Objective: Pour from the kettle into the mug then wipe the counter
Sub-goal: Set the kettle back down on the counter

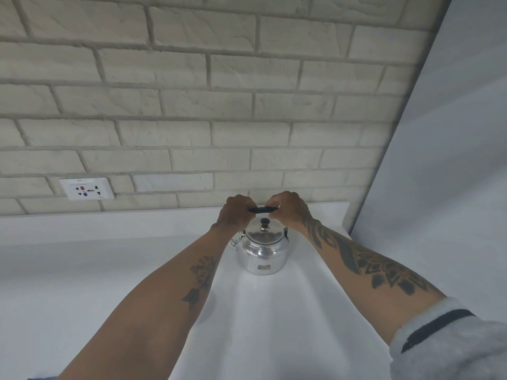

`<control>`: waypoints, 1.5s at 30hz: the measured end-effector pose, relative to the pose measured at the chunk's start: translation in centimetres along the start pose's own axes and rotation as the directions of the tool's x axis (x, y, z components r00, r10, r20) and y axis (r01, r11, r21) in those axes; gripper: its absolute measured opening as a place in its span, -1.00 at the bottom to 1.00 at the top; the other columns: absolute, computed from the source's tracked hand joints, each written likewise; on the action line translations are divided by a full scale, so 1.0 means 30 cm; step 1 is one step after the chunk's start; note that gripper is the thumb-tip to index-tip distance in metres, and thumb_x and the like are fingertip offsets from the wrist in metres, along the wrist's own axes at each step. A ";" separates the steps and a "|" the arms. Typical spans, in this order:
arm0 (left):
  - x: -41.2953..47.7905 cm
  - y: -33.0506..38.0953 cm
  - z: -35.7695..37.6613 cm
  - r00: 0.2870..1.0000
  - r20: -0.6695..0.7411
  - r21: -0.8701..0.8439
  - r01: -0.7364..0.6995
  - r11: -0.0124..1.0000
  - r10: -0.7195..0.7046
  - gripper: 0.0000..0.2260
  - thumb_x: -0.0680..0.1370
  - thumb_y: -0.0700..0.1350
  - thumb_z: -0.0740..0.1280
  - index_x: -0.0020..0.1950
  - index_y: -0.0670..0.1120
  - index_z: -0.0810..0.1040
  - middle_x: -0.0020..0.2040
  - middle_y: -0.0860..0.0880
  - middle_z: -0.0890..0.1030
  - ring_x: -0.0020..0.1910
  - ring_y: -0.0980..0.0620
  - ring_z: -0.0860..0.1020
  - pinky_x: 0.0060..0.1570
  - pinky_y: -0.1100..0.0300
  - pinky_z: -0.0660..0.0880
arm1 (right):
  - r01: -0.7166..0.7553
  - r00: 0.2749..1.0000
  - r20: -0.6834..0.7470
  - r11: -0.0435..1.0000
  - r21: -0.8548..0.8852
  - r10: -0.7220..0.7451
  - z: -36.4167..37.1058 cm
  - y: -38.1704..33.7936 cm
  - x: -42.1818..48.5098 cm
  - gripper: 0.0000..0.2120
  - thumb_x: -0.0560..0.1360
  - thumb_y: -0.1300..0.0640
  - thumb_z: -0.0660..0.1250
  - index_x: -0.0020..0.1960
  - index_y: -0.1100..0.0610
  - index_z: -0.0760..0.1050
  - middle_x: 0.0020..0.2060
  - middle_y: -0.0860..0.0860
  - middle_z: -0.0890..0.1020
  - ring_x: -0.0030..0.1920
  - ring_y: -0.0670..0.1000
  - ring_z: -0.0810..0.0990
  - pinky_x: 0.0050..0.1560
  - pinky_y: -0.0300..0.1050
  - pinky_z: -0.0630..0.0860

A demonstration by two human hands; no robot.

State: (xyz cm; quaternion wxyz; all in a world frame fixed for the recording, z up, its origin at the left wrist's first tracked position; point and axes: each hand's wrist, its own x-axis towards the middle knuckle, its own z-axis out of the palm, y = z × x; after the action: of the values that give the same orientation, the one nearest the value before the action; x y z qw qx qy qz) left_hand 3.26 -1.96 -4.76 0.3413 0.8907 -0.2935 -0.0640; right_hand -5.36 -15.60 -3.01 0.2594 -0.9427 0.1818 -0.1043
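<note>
Head view: polished metal kettle (pixel 262 249) sits on the white bench (pixel 82 270), far centre near the brick wall (pixel 192 105). Left hand (pixel 236 212) and right hand (pixel 288 208) both clamp its black top handle (pixel 262 209). Likely rigid, slick-bodied, heavy if full; handle is the right hold. Mug not visible.

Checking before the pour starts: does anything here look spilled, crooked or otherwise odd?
No spill shows on the counter, and the kettle stands upright with its lid on. One oddity: no mug is in view. Both the left hand and right hand grip the kettle's black handle.
</note>
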 end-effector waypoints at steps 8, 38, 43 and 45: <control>-0.007 0.000 -0.001 0.999 0.041 0.063 0.016 0.998 -0.019 -0.78 0.43 -0.25 0.20 -0.19 -0.12 0.65 -0.19 -0.16 0.67 -0.30 -0.10 0.55 -0.35 0.12 0.43 | -0.011 1.000 0.014 1.000 -0.021 0.011 0.009 -0.013 -0.009 -0.77 0.35 0.28 0.31 -0.07 0.06 0.63 -0.14 0.04 0.69 -0.11 0.08 0.63 -0.08 -0.03 0.59; -0.706 -0.335 -0.432 0.974 -0.205 -0.102 0.076 0.992 -0.096 -0.70 0.48 -0.27 0.38 0.21 -0.10 0.61 0.12 -0.05 0.65 -0.02 0.03 0.58 0.14 0.20 0.48 | 0.270 0.962 -0.114 0.919 0.288 -0.247 0.359 -0.540 -0.469 -0.65 0.44 0.26 0.41 0.22 0.08 0.57 0.07 0.06 0.63 0.06 0.03 0.59 0.14 -0.03 0.52; -0.971 -0.563 -0.508 0.926 -0.270 -0.132 0.235 0.963 -0.263 -0.69 0.41 -0.29 0.36 0.10 -0.02 0.63 0.02 0.00 0.66 0.02 -0.05 0.64 0.13 0.10 0.54 | 0.274 0.960 -0.040 0.910 0.310 -0.275 0.524 -0.701 -0.605 -0.69 0.44 0.29 0.38 0.17 0.12 0.60 0.02 0.07 0.62 -0.02 0.02 0.59 0.09 -0.11 0.56; -1.072 -0.642 -0.520 0.907 -0.277 -0.148 0.287 0.947 -0.318 -0.67 0.39 -0.28 0.35 0.09 0.00 0.63 0.01 0.02 0.65 0.00 -0.05 0.64 0.12 0.05 0.56 | 0.220 0.969 0.018 0.892 0.395 -0.247 0.591 -0.761 -0.658 -0.73 0.44 0.32 0.35 0.11 0.13 0.61 -0.01 0.05 0.58 -0.06 0.01 0.57 -0.05 -0.18 0.61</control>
State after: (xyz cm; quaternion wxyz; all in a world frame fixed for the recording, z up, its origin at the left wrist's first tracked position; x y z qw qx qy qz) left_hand -8.96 36.61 -8.12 0.4131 0.9059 -0.0935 0.0035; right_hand -11.62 18.48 -7.97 0.4333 -0.8902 0.0341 -0.1369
